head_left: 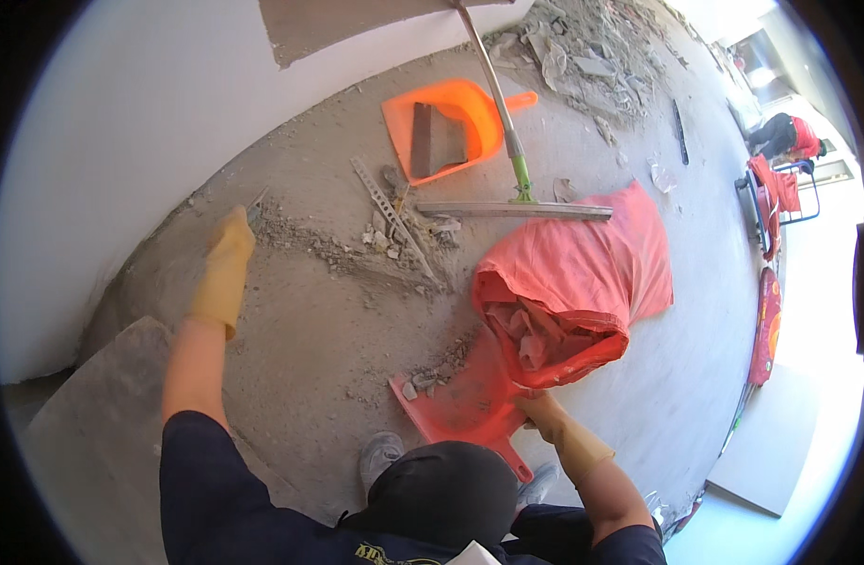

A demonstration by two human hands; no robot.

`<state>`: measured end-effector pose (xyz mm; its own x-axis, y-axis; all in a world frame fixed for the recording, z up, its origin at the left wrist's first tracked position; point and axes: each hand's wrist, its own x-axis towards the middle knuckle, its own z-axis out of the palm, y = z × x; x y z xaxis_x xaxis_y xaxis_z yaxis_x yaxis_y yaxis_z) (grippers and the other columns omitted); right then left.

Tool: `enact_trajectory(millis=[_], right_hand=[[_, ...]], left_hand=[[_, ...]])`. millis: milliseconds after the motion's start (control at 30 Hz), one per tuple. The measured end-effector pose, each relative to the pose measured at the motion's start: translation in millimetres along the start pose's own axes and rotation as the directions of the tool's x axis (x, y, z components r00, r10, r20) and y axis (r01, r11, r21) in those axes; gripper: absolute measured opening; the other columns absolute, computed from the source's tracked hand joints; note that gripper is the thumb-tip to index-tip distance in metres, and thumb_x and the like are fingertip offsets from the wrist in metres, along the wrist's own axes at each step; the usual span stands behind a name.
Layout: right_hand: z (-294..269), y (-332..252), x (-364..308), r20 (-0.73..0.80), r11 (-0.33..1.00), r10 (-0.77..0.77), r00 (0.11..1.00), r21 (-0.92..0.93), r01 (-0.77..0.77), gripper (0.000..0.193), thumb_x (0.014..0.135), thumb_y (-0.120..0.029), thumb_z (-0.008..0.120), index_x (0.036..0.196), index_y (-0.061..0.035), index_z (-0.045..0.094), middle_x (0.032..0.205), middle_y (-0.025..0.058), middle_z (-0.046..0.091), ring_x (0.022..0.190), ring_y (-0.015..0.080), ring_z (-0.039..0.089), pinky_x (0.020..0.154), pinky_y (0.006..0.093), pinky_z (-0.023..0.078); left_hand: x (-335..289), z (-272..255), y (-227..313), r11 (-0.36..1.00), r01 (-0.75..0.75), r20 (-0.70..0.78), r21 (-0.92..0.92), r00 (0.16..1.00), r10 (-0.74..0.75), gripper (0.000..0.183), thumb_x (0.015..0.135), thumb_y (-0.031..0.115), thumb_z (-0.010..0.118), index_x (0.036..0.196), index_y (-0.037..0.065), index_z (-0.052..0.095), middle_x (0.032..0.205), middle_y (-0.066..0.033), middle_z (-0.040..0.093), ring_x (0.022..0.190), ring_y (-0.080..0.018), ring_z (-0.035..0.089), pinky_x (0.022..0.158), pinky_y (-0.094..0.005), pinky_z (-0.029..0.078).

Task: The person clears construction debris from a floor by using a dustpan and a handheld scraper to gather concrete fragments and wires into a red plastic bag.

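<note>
My left hand [231, 235], in a yellow rubber glove, reaches out by the white wall. It is closed around a small grey-green tool [255, 217] with a thin tip, mostly hidden by the glove. My right hand [543, 414], gloved alike, is closed where a red dustpan [470, 405] meets the mouth of a red woven sack [583, 254]. Its fingertips are hidden, so I cannot tell which of the two it grips. Grey rubble [424, 379] lies at the dustpan's lip. The sack lies tilted, its mouth facing me, with crumpled material inside.
Beyond the sack stands a floor squeegee [517, 209] with a long pole, beside an orange dustpan [446, 127]. A perforated metal strip [394, 218] lies among debris. A rubble heap [592, 66] is at the back. Far right, a person [792, 137] bends near a cart [766, 207].
</note>
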<state>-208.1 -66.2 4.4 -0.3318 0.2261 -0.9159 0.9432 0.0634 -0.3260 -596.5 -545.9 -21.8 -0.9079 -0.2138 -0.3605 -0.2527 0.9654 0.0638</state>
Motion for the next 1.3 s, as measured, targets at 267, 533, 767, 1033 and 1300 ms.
enact_trajectory(millis=[267,533,767,1033,1300], right_hand=[[7,60,-5,0.035,0.981,-0.164,0.986,0.107,0.16,0.045,0.095,-0.045,0.058,0.112,-0.0048,0.066,0.098,0.0038,0.07,0.082,0.014,0.064,0.074,0.0301,0.051],[31,54,-25,0.146,0.988,0.095,0.985,0.104,-0.111,0.045,0.095,-0.042,0.053,0.112,-0.0024,0.065,0.088,0.0089,0.073,0.071,0.0164,0.07,0.065,0.0284,0.055],[28,40,-40,0.03,0.99,0.105,0.994,0.092,-0.108,0.045,0.097,-0.04,0.05,0.104,0.0019,0.065,0.081,0.0116,0.074,0.064,0.0185,0.072,0.064,0.0296,0.056],[28,31,-43,-0.05,0.988,0.12,0.992,-0.095,-0.124,0.047,0.096,-0.045,0.045,0.107,-0.0046,0.066,0.08,0.0101,0.074,0.062,0.0175,0.072,0.068,0.0315,0.055],[30,23,-43,-0.071,0.969,0.21,0.975,-0.115,-0.217,0.045,0.096,-0.042,0.043,0.108,-0.0055,0.066,0.082,0.0096,0.074,0.065,0.0178,0.073,0.065,0.031,0.055]], left_hand=[[44,2,123,0.974,0.069,-0.143,-0.216,0.985,-0.101,0.026,0.097,0.017,0.045,0.113,0.006,0.063,0.121,-0.0223,0.064,0.114,-0.0413,0.06,0.093,-0.0476,0.05],[55,52,151,0.853,-0.52,0.005,0.037,0.854,0.52,0.032,0.094,0.007,0.052,0.121,0.018,0.064,0.123,-0.0171,0.064,0.112,-0.0399,0.062,0.094,-0.046,0.049],[-53,15,147,0.736,-0.652,0.28,0.184,0.752,0.597,0.036,0.086,0.004,0.061,0.115,0.024,0.068,0.113,-0.0137,0.069,0.107,-0.0344,0.065,0.094,-0.0411,0.049],[-21,5,220,0.765,-0.598,-0.018,0.24,0.785,0.619,0.032,0.085,0.002,0.056,0.109,0.019,0.07,0.112,-0.0145,0.068,0.105,-0.0356,0.065,0.09,-0.0442,0.052],[-48,51,172,0.741,-0.55,0.101,0.384,0.823,0.559,0.025,0.088,0.007,0.055,0.109,0.014,0.066,0.112,-0.0147,0.068,0.105,-0.0366,0.065,0.088,-0.0466,0.052]])
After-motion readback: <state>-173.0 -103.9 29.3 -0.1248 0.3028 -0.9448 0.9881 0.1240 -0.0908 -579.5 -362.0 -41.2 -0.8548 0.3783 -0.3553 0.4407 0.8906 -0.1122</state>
